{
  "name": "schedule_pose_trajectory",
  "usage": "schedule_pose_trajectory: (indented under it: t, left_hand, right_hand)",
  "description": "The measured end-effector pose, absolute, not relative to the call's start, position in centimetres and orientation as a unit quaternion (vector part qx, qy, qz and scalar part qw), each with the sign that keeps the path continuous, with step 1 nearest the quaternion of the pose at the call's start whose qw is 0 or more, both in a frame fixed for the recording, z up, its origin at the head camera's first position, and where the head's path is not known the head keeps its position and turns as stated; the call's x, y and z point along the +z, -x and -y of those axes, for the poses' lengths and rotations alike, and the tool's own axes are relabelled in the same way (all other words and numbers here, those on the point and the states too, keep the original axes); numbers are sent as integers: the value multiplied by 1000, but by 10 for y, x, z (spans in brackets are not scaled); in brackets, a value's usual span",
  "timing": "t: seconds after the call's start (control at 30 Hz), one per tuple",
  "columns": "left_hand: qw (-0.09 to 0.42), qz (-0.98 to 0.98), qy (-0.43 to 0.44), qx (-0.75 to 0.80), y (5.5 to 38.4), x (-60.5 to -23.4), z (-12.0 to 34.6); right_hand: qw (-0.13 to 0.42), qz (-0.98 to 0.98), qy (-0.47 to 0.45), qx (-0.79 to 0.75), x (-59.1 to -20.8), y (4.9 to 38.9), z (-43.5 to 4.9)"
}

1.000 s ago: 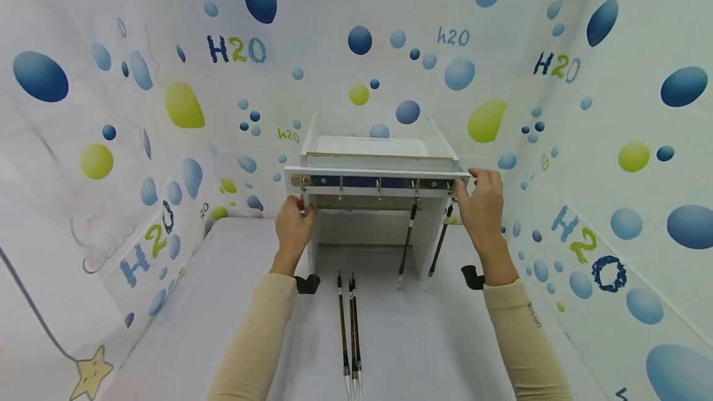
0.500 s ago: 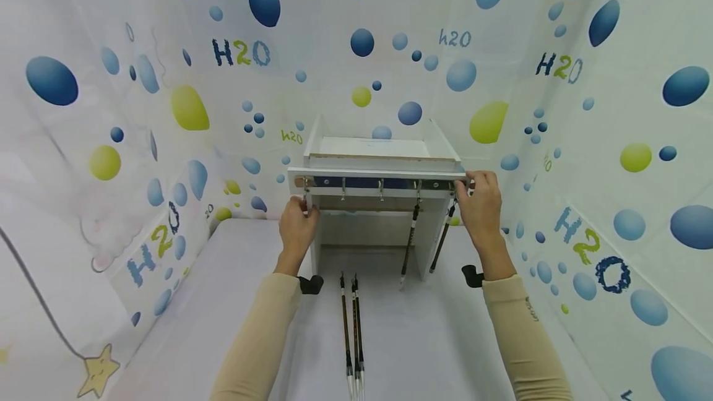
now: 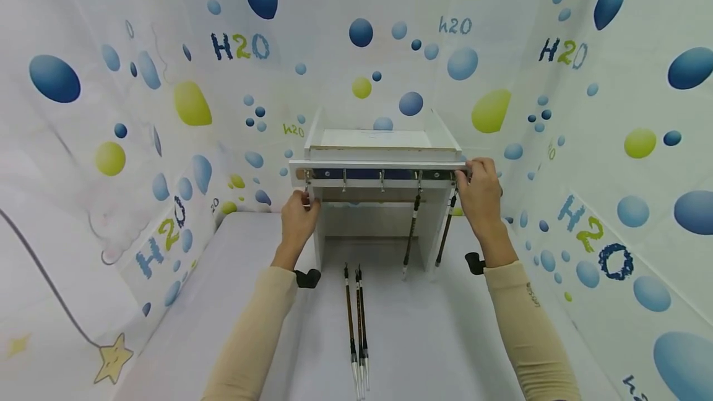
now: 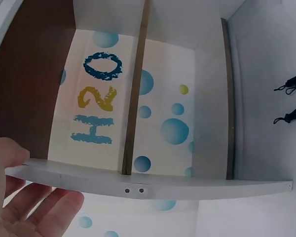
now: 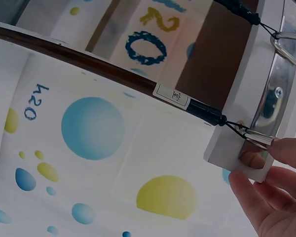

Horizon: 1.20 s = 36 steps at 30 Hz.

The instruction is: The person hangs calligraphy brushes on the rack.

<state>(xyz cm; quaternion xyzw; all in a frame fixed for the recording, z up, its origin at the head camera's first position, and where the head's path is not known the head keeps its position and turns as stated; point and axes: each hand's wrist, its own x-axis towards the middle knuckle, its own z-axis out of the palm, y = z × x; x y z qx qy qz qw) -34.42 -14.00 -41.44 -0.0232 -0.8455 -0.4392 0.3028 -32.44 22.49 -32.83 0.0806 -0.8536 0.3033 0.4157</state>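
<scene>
A small white shelf rack stands on the table, with a metal hook strip along its front. My left hand grips the left side panel's front edge, thumb on one face and fingers on the other. At the strip's right end, my right hand holds the rack's corner; its thumb presses by the last hook. Two calligraphy brushes hang by loops at the right: one brush on an inner hook, another brush beside my right hand. The left hooks carry no brushes.
Three more brushes lie side by side on the white table, tips toward me. A patterned backdrop with blue and green dots rises behind and on both sides. An upper tray sits atop the rack.
The head view has tilted slightly, so the rack shows a little higher and farther right. Both hands stay on the rack, and the brushes keep their places.
</scene>
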Motion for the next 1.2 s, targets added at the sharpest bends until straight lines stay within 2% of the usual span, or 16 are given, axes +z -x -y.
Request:
schedule_pose_trajectory:
  t: [0.23, 0.4, 0.53, 0.73, 0.97, 1.2]
  left_hand:
    - [260, 819, -15, -512, 318, -436, 135]
    - [177, 808, -59, -558, 302, -477, 124]
    - [101, 824, -60, -555, 291, -502, 115]
    - [22, 854, -47, -518, 276, -535, 101]
    - [-17, 869, -39, -493, 269, -566, 87]
    - [0, 888, -40, -458, 267, -577, 73]
  right_hand:
    - [415, 854, -94, 299, -330, 326, -227]
    - [432, 841, -111, 307, -339, 330, -230]
    - [451, 829, -124, 307, -341, 338, -233]
    - [454, 831, -116, 299, -341, 340, -234]
    - [442, 838, -110, 300, -339, 337, -232]
    - [445, 836, -108, 303, -340, 336, -233]
